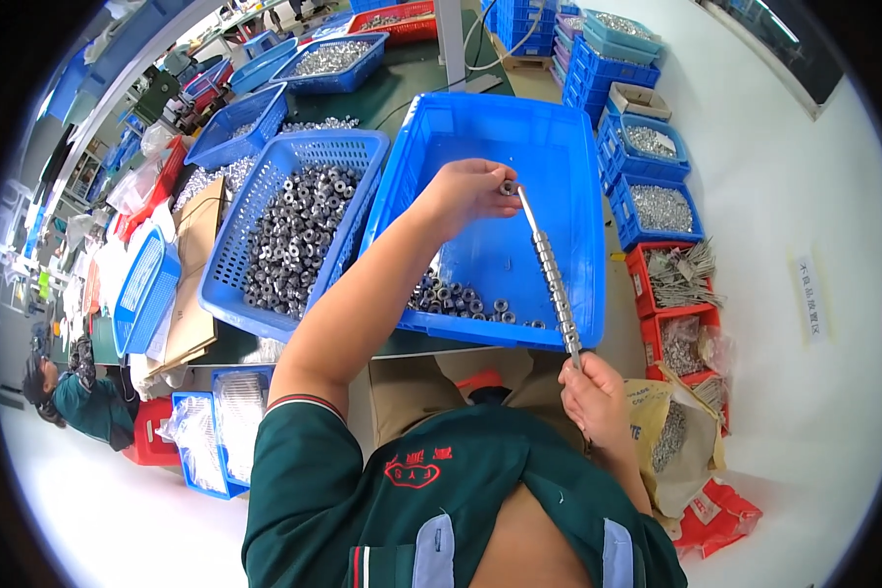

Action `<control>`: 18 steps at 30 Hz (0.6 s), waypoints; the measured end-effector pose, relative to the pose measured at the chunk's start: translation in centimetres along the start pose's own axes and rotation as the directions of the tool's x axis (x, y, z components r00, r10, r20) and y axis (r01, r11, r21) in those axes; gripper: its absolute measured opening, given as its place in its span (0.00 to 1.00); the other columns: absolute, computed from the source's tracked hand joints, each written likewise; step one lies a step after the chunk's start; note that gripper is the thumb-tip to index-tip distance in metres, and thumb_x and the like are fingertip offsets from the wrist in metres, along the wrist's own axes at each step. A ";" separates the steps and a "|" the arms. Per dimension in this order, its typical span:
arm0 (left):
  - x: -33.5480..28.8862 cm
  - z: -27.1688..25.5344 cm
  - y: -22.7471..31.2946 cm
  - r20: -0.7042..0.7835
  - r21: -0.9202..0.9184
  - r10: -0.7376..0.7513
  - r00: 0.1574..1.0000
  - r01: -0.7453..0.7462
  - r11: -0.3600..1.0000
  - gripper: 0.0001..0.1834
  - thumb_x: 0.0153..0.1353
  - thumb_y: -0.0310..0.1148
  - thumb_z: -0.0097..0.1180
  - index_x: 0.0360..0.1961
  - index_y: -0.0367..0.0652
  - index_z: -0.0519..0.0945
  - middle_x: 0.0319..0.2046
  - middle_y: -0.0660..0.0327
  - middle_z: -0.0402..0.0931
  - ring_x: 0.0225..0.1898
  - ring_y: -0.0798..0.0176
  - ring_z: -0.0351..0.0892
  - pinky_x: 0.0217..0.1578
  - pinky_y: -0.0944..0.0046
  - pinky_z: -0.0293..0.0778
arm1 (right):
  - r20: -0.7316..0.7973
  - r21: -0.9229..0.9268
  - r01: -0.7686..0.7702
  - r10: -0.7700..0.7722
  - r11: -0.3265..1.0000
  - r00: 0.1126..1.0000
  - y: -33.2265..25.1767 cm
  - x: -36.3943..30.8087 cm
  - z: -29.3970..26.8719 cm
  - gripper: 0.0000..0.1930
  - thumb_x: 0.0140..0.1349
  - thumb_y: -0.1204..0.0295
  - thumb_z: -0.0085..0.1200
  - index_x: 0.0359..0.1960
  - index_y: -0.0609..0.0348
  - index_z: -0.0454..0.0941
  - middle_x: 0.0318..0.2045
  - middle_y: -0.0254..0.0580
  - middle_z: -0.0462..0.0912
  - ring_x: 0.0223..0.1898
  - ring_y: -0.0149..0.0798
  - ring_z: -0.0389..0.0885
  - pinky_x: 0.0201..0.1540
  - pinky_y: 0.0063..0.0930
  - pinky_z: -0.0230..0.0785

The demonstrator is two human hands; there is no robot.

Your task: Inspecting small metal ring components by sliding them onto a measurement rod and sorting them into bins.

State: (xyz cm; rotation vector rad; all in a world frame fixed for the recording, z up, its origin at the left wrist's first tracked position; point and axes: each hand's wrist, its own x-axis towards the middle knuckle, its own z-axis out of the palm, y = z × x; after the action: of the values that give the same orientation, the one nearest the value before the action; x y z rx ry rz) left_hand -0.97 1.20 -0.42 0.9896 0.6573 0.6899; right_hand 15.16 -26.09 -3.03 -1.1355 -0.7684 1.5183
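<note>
My right hand [595, 397] is closed round the lower end of a thin metal rod [527, 209]. Several shiny metal nuts [556, 284] are threaded in a row along the rod, which slants up and to the left. At its upper tip, my left hand [473, 196] pinches a single darker metal nut [509, 187] beside the bare end. Both hands work over a blue plastic bin [583, 186], where loose nuts [451, 299] lie along the near edge. More dark nuts [299, 235] fill a blue perforated basket [227, 279] to the left.
Blue baskets of metal parts [328, 59] stand farther back on the green table [387, 93]. Stacked blue crates [647, 176] and red bins [657, 279] line the right wall. Flattened cardboard [201, 245] lies left of the basket. Another person [88, 402] is at the far left.
</note>
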 end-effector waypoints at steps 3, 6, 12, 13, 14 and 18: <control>-0.3 0.2 0.3 0.013 -0.016 0.029 0.999 -0.029 0.999 0.10 0.66 0.29 0.43 0.43 0.33 0.71 0.42 0.46 0.76 0.44 0.51 0.79 0.44 0.59 0.78 | 0.022 -0.005 -0.004 0.004 1.000 1.000 0.0 0.2 0.1 0.06 0.65 0.73 0.44 0.31 0.62 0.68 0.13 0.26 0.63 0.11 0.18 0.57 0.13 0.13 0.47; -0.6 0.7 0.4 0.010 -0.041 0.042 0.999 -0.041 0.998 0.10 0.66 0.28 0.43 0.44 0.33 0.71 0.42 0.46 0.76 0.45 0.50 0.79 0.45 0.59 0.78 | 0.024 -0.014 -0.008 0.008 1.000 1.000 -0.1 0.3 0.3 0.06 0.65 0.73 0.43 0.31 0.62 0.68 0.13 0.26 0.63 0.11 0.18 0.57 0.13 0.13 0.48; -0.7 0.9 0.4 0.004 -0.013 0.069 0.998 -0.068 0.998 0.10 0.64 0.28 0.47 0.45 0.33 0.72 0.43 0.47 0.76 0.45 0.51 0.79 0.47 0.58 0.76 | 0.003 -0.043 -0.002 0.002 0.999 1.000 -0.4 0.2 0.8 0.07 0.64 0.73 0.44 0.31 0.63 0.68 0.12 0.28 0.62 0.10 0.19 0.56 0.12 0.14 0.48; -0.7 0.9 0.4 0.004 -0.033 0.074 0.997 -0.074 0.997 0.11 0.64 0.28 0.48 0.44 0.33 0.72 0.42 0.48 0.76 0.45 0.52 0.79 0.47 0.58 0.76 | -0.014 -0.049 0.000 0.000 0.999 1.000 -0.4 0.1 0.8 0.07 0.64 0.72 0.44 0.30 0.63 0.67 0.12 0.28 0.61 0.10 0.20 0.55 0.11 0.14 0.47; -0.7 0.8 0.4 0.004 -0.051 0.080 0.997 -0.080 0.995 0.11 0.64 0.28 0.49 0.44 0.33 0.73 0.42 0.48 0.76 0.45 0.53 0.79 0.47 0.58 0.76 | -0.012 -0.051 0.002 -0.003 0.999 1.000 -0.5 0.1 0.9 0.07 0.64 0.72 0.44 0.30 0.63 0.67 0.12 0.28 0.61 0.10 0.20 0.55 0.11 0.14 0.47; -0.6 0.7 0.0 0.090 -0.043 0.075 0.993 -0.072 0.996 0.11 0.63 0.29 0.51 0.43 0.34 0.75 0.40 0.49 0.77 0.45 0.54 0.79 0.47 0.58 0.76 | -0.003 -0.041 0.006 -0.006 0.999 1.000 -0.3 0.1 0.7 0.07 0.64 0.73 0.44 0.31 0.63 0.68 0.13 0.28 0.62 0.10 0.19 0.56 0.12 0.14 0.48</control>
State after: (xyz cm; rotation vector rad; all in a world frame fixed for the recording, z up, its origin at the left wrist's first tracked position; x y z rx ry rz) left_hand -0.84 0.39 -0.06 1.0064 0.5273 0.7154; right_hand 14.64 -25.85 -2.53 -1.1647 -0.8033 1.5011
